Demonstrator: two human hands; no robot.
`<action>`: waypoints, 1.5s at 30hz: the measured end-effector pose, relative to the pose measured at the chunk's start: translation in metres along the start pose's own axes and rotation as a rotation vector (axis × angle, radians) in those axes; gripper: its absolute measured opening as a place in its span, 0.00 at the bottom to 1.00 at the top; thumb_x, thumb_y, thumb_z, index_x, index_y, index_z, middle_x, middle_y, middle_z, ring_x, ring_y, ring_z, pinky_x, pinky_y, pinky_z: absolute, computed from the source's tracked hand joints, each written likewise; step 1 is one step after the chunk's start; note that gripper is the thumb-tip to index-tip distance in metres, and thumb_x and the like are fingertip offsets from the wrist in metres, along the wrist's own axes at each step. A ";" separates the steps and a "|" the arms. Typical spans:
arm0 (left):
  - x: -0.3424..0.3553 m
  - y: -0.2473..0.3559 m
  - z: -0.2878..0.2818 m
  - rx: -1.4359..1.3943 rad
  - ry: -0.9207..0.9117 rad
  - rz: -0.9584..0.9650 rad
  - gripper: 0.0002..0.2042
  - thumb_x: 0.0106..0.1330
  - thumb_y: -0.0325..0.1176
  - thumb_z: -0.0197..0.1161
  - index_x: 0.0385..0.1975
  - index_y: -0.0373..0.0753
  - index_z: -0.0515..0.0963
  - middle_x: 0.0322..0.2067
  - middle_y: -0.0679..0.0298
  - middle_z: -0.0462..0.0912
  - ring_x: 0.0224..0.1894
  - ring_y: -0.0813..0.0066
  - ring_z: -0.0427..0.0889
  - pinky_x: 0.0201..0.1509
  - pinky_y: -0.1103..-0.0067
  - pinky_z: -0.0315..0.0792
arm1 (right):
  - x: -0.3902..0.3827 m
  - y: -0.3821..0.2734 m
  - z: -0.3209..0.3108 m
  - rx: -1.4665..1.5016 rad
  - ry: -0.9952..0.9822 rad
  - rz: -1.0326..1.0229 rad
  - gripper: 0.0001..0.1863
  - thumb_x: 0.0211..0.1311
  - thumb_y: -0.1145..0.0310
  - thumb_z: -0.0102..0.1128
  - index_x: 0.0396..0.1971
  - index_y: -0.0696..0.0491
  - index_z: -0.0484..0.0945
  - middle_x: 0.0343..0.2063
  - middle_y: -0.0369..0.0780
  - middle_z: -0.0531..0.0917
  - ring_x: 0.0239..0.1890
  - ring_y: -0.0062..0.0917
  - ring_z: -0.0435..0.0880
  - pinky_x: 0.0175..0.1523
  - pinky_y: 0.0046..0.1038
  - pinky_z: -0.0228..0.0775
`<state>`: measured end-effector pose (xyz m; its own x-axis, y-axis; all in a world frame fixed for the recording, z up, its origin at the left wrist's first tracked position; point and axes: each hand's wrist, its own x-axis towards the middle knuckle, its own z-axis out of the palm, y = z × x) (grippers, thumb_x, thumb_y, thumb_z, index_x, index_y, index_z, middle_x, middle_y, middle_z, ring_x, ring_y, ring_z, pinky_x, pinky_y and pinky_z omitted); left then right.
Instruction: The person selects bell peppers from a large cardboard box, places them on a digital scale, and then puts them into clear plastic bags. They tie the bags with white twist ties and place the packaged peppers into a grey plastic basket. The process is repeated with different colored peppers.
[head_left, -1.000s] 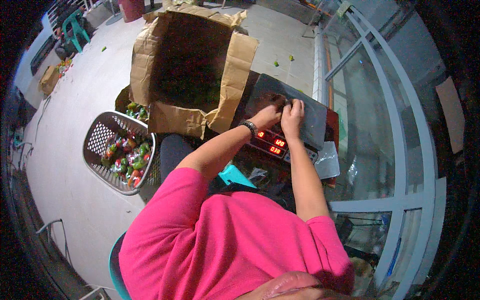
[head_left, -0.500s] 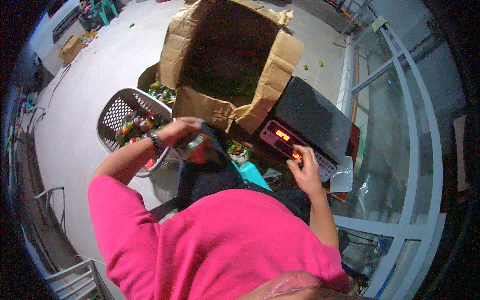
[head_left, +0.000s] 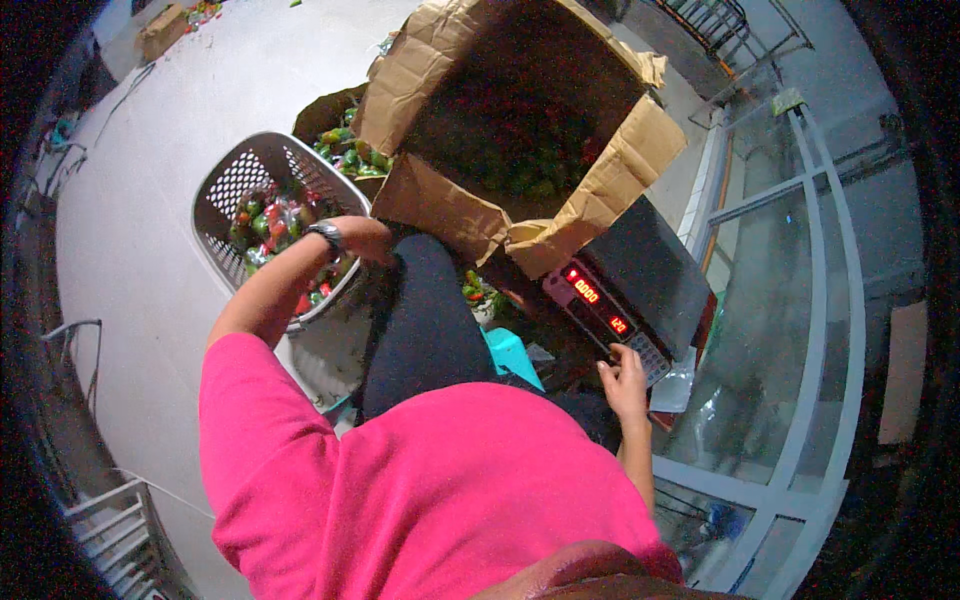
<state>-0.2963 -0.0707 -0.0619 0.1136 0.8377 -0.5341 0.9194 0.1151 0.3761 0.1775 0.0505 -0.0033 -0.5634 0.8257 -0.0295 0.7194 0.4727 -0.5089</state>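
My left hand, with a watch at the wrist, hangs over the near right side of a grey plastic basket, beside my knee. Its fingers point down and are mostly hidden, so anything in them does not show. Red and green vegetables that look like peppers, partly in clear plastic, lie in the basket. My right hand is at the keypad of a digital scale, thumb and fingers apart and holding nothing. Red digits glow on the scale's panel.
A large open cardboard box stands ahead, with dim greenish contents. Green packs lie behind the basket. A turquoise plastic piece is beside my leg. A glass-paned metal frame runs along the right.
The clear plastic thing at my left hand no longer shows, and that hand is lower beside the basket. My right hand has drawn back slightly along the keypad. The scale's digits have changed.
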 end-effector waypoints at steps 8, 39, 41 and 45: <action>0.075 0.192 0.024 -0.445 -0.004 0.798 0.18 0.52 0.49 0.54 0.19 0.38 0.74 0.15 0.64 0.73 0.17 0.70 0.71 0.23 0.75 0.66 | 0.100 -0.186 0.017 0.059 -0.203 -0.625 0.18 0.49 0.64 0.54 0.39 0.57 0.69 0.33 0.46 0.74 0.37 0.39 0.73 0.43 0.33 0.65; 0.198 0.199 0.068 -0.381 -0.424 0.603 0.27 0.42 0.50 0.63 0.36 0.33 0.73 0.26 0.59 0.77 0.27 0.71 0.74 0.31 0.77 0.68 | 0.359 -0.134 0.122 -0.462 -0.266 -0.236 0.46 0.35 0.51 0.63 0.57 0.43 0.51 0.58 0.43 0.55 0.58 0.39 0.56 0.59 0.37 0.51; 0.189 0.196 0.059 -0.463 -0.458 0.577 0.30 0.42 0.49 0.63 0.41 0.34 0.71 0.28 0.58 0.77 0.29 0.71 0.74 0.33 0.78 0.69 | 0.366 -0.133 0.127 -0.524 -0.287 -0.220 0.47 0.34 0.51 0.64 0.58 0.43 0.51 0.58 0.43 0.54 0.59 0.39 0.54 0.60 0.37 0.51; 0.182 0.200 0.052 -0.352 -0.434 0.634 0.29 0.42 0.49 0.63 0.42 0.35 0.70 0.28 0.60 0.76 0.29 0.73 0.73 0.31 0.78 0.68 | 0.382 -0.102 0.155 -0.591 -0.180 -0.219 0.46 0.35 0.50 0.62 0.58 0.42 0.50 0.58 0.43 0.52 0.59 0.39 0.52 0.61 0.36 0.49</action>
<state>-0.0724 0.0768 -0.1237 0.7690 0.5289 -0.3591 0.4703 -0.0875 0.8781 -0.1747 0.2700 -0.0963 -0.7442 0.6512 -0.1488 0.6537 0.7558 0.0380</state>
